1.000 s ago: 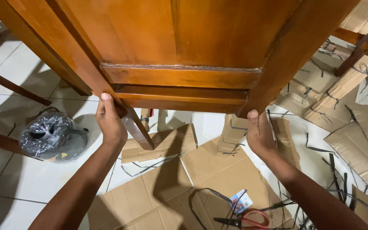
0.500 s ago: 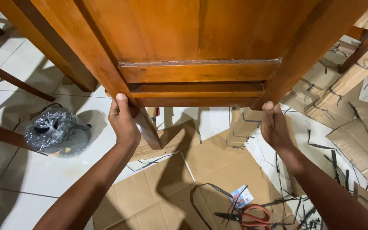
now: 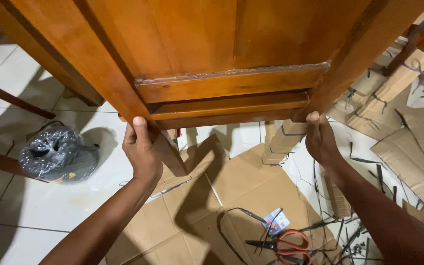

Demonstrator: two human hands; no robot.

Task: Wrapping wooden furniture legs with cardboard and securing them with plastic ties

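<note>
A large piece of brown wooden furniture [image 3: 212, 44] fills the top of the view, lifted off the floor. My left hand [image 3: 142, 149] grips its left corner where a leg comes down. My right hand [image 3: 321, 140] grips the right corner, thumb up on the wood. Two cross rails [image 3: 226, 105] run between my hands. The fingers behind the wood are hidden.
Flattened cardboard [image 3: 231, 201] covers the white tiled floor under me, with more cardboard pieces [image 3: 413, 147] and black strapping at the right. Red-handled scissors [image 3: 283, 244] lie near the bottom. A shiny grey plastic-wrapped bundle [image 3: 57, 153] sits at the left beside dark chair legs [image 3: 6, 98].
The furniture has tilted slightly, its right side now higher in view. Both hands stayed on the corners and shifted a little lower and to the right.
</note>
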